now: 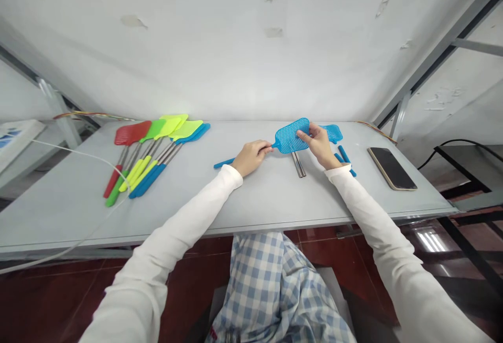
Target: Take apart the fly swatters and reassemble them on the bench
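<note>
A blue fly swatter (pixel 288 139) with a perforated head is held between both hands above the table. My left hand (pixel 251 157) is closed around its shaft close to the head, and a blue handle (pixel 223 163) sticks out to the left of that hand. With thumb and fingers, my right hand (pixel 319 143) pinches the right edge of the head. Below the head lie short metal rods (pixel 299 165), partly covered by it. Behind my right hand another blue swatter head (pixel 333 133) rests on the table. Blue handles (pixel 346 159) lie beside my right wrist, partly hidden.
Fanned out on the left lie several fly swatters with red (pixel 132 133), green, yellow and blue heads. A phone (pixel 392 169) lies at the right of the grey table (pixel 251 212). A white cable (pixel 90 155) crosses the left side. Behind stands a white wall.
</note>
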Demonstrator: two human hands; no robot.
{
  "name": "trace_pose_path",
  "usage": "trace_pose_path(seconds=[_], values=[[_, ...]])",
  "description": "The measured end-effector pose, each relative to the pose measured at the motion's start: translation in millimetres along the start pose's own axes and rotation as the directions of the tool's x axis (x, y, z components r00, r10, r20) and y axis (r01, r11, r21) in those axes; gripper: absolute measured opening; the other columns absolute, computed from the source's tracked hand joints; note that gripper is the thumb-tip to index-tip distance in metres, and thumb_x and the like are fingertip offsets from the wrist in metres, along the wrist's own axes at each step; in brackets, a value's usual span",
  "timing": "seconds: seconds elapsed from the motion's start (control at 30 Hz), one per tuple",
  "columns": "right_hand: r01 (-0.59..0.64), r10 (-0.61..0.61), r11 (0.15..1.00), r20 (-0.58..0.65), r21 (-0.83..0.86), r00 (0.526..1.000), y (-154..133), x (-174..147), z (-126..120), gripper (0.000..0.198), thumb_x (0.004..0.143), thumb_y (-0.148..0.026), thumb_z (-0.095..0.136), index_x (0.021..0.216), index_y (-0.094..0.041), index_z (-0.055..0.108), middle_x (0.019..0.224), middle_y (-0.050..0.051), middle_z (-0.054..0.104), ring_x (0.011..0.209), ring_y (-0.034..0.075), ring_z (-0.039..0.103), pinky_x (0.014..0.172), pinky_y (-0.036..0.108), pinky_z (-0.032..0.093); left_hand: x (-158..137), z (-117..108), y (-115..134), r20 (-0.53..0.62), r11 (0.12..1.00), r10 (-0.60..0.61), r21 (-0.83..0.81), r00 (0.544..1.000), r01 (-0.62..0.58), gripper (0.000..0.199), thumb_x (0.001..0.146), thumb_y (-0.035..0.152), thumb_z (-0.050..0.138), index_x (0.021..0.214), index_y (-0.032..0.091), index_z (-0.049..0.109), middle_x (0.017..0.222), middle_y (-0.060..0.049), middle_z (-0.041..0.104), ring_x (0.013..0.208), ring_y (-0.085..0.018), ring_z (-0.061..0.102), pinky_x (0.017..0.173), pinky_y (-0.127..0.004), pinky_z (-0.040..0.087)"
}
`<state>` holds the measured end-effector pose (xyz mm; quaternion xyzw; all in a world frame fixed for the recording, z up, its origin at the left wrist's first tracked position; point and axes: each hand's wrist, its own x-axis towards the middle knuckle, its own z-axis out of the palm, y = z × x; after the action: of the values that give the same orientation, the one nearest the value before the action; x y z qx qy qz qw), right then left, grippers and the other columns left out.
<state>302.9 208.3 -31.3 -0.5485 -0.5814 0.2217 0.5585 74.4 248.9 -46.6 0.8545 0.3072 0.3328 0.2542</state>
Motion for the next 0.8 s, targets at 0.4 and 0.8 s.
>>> trace_pose_path(seconds=[0.4,0.8], values=[[-0.009,0.012,0.999,-0.067,0.050,0.998,1,7,-14,0.026,0.069,-0.045,0.070,0.068,-0.021,0.058,0.067,-0.001,0.054,0.068,0.014,0.049,0.070,0.032,0.046,2,4,11,-0.074,1.000,0.025,0.012,0.997,-0.024,0.027,0.089,0.022,0.045,0.086,0.021,0.071,0.089,-0.005,0.071,0.084,-0.019,0.064,0.086,-0.031,0.045],[-0.029,0.041,0.995,-0.121,0.100,0.992,-4,8,-26,0.025,0.066,-0.043,0.071,0.068,-0.021,0.059,0.067,-0.002,0.057,0.068,0.014,0.053,0.068,0.031,0.046,4,3,17,-0.075,0.995,0.053,0.093,0.996,-0.046,0.027,0.091,0.023,0.045,0.091,0.020,0.071,0.088,-0.006,0.070,0.084,-0.020,0.064,0.082,-0.031,0.045]])
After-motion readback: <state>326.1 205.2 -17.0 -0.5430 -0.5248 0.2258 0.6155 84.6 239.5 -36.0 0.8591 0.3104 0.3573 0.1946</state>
